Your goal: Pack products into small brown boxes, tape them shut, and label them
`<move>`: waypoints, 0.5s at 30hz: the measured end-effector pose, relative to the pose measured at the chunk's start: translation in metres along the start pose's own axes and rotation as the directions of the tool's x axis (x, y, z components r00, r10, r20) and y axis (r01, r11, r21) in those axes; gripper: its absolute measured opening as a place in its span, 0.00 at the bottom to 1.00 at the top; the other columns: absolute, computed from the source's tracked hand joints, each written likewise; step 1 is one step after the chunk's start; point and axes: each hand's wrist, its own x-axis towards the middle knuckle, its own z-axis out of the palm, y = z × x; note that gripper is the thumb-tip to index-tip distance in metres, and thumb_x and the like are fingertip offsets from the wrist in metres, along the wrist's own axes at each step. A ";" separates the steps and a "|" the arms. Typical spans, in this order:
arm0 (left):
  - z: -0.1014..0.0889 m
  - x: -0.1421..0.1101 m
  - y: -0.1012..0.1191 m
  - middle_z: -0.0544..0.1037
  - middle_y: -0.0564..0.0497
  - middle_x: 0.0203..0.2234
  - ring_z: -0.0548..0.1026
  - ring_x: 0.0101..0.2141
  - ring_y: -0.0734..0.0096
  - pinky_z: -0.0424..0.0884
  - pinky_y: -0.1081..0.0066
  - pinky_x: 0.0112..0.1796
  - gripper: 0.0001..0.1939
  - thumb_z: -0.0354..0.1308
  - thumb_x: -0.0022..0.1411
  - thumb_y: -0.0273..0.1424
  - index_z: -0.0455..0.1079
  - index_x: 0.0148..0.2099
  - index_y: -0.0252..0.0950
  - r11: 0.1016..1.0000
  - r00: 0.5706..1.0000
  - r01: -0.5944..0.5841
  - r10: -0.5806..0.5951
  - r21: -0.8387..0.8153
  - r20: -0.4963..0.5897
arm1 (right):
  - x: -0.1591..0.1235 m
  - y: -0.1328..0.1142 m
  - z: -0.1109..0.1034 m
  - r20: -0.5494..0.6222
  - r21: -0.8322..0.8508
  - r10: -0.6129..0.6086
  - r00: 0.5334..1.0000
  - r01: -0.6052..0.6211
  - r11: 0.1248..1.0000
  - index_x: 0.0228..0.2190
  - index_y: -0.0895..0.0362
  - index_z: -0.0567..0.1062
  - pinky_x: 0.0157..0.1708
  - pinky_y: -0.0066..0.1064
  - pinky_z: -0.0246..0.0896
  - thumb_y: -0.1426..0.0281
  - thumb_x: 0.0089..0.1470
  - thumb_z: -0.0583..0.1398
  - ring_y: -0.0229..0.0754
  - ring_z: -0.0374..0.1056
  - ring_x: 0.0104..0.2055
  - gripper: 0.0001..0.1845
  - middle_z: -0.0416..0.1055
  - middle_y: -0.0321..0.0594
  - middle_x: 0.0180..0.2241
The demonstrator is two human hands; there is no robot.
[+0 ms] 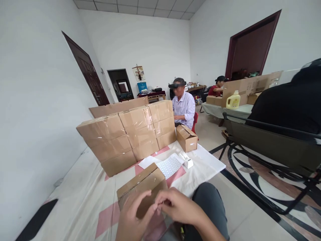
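Note:
A closed brown cardboard box [142, 182] sits on the cloth right in front of me, with a dark seam along its top. My left hand [134, 214] is at the near side of this box, its thumb and index finger curved and apart. The tip of that thumb meets the fingertips of my right hand [179, 206]. My right hand is closed in a pinch; whatever it holds, if anything, is too small to make out. Just beyond the box lie a sheet of printed labels [170, 166] and a white tape dispenser [186, 160].
Several taped cardboard boxes [137, 132] form a stacked wall across the table. A single box [187, 138] stands at their right end. A person in a light shirt [184, 107] sits behind. A folding chair [271, 144] with a person in black is at right.

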 end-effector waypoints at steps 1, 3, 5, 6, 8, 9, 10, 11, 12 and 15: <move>0.001 -0.003 0.000 0.83 0.51 0.36 0.81 0.36 0.67 0.77 0.71 0.36 0.12 0.63 0.64 0.44 0.77 0.43 0.43 0.999 1.000 0.013 -0.013 -0.030 -0.009 | 0.000 -0.004 0.005 -0.011 -0.071 -0.018 1.000 0.017 0.997 0.36 0.56 0.78 0.38 0.26 0.64 0.77 0.57 0.58 0.38 0.75 0.36 0.10 0.79 0.36 0.32; 0.005 -0.011 -0.003 0.81 0.54 0.30 0.79 0.31 0.70 0.75 0.73 0.34 0.09 0.62 0.65 0.41 0.76 0.37 0.43 0.995 0.999 0.024 -0.026 -0.097 -0.020 | 0.001 -0.008 0.013 -0.036 -0.201 -0.009 0.999 0.001 0.980 0.37 0.55 0.79 0.37 0.25 0.62 0.78 0.55 0.57 0.38 0.74 0.35 0.13 0.79 0.35 0.33; 0.008 -0.018 -0.006 0.79 0.55 0.27 0.77 0.29 0.72 0.73 0.73 0.34 0.09 0.60 0.67 0.38 0.74 0.34 0.43 0.984 0.999 0.037 -0.040 -0.174 -0.009 | 0.002 -0.009 0.017 -0.048 -0.272 0.030 0.998 -0.042 0.961 0.37 0.54 0.80 0.35 0.25 0.60 0.78 0.54 0.58 0.38 0.72 0.33 0.13 0.79 0.35 0.33; 0.010 -0.021 -0.007 0.79 0.55 0.27 0.77 0.30 0.72 0.73 0.73 0.35 0.10 0.59 0.68 0.38 0.74 0.33 0.43 0.975 0.998 0.060 -0.064 -0.212 -0.011 | 0.003 -0.009 0.019 -0.050 -0.287 0.046 0.998 -0.058 0.956 0.37 0.54 0.80 0.33 0.24 0.59 0.78 0.54 0.58 0.37 0.72 0.32 0.13 0.79 0.34 0.33; 0.015 -0.027 -0.007 0.79 0.53 0.30 0.77 0.32 0.70 0.74 0.72 0.37 0.11 0.58 0.68 0.41 0.74 0.36 0.42 0.947 0.989 0.132 -0.145 -0.294 -0.021 | 0.005 -0.010 0.022 -0.052 -0.297 0.056 0.997 -0.069 0.952 0.37 0.53 0.80 0.32 0.24 0.57 0.78 0.54 0.58 0.36 0.70 0.31 0.13 0.78 0.34 0.33; 0.017 -0.029 -0.007 0.80 0.51 0.32 0.78 0.33 0.69 0.75 0.72 0.37 0.12 0.58 0.67 0.43 0.74 0.38 0.42 0.927 0.981 0.175 -0.192 -0.332 -0.019 | 0.006 -0.010 0.024 -0.053 -0.299 0.052 0.997 -0.065 0.952 0.36 0.53 0.79 0.32 0.24 0.57 0.78 0.54 0.57 0.36 0.69 0.31 0.13 0.78 0.33 0.33; 0.018 -0.032 -0.007 0.80 0.50 0.33 0.78 0.35 0.68 0.76 0.71 0.37 0.13 0.58 0.67 0.45 0.74 0.40 0.41 0.906 0.971 0.216 -0.237 -0.363 -0.014 | 0.006 -0.011 0.026 -0.052 -0.302 0.044 0.998 -0.058 0.951 0.36 0.53 0.79 0.33 0.24 0.56 0.78 0.54 0.57 0.36 0.69 0.32 0.13 0.78 0.33 0.33; 0.020 -0.034 -0.007 0.80 0.49 0.35 0.79 0.36 0.67 0.77 0.71 0.38 0.15 0.58 0.66 0.47 0.73 0.42 0.41 0.889 0.963 0.246 -0.271 -0.387 -0.009 | 0.007 -0.011 0.028 -0.047 -0.305 0.038 0.998 -0.050 0.951 0.36 0.53 0.79 0.33 0.24 0.56 0.78 0.54 0.57 0.36 0.69 0.32 0.13 0.77 0.33 0.32; 0.021 -0.035 -0.008 0.80 0.48 0.35 0.79 0.36 0.66 0.77 0.70 0.38 0.16 0.58 0.66 0.47 0.73 0.43 0.40 0.877 0.958 0.261 -0.287 -0.403 -0.005 | 0.008 -0.012 0.030 -0.044 -0.308 0.034 0.998 -0.046 0.950 0.36 0.53 0.79 0.33 0.24 0.56 0.78 0.54 0.57 0.36 0.68 0.32 0.12 0.77 0.33 0.32; 0.019 -0.038 -0.013 0.78 0.49 0.32 0.77 0.34 0.67 0.76 0.71 0.37 0.13 0.58 0.67 0.44 0.74 0.42 0.40 0.875 0.964 0.228 -0.264 -0.427 -0.026 | 0.011 -0.012 0.037 -0.061 -0.319 0.068 0.996 -0.084 0.944 0.35 0.53 0.78 0.30 0.23 0.53 0.77 0.53 0.58 0.34 0.65 0.29 0.11 0.73 0.31 0.28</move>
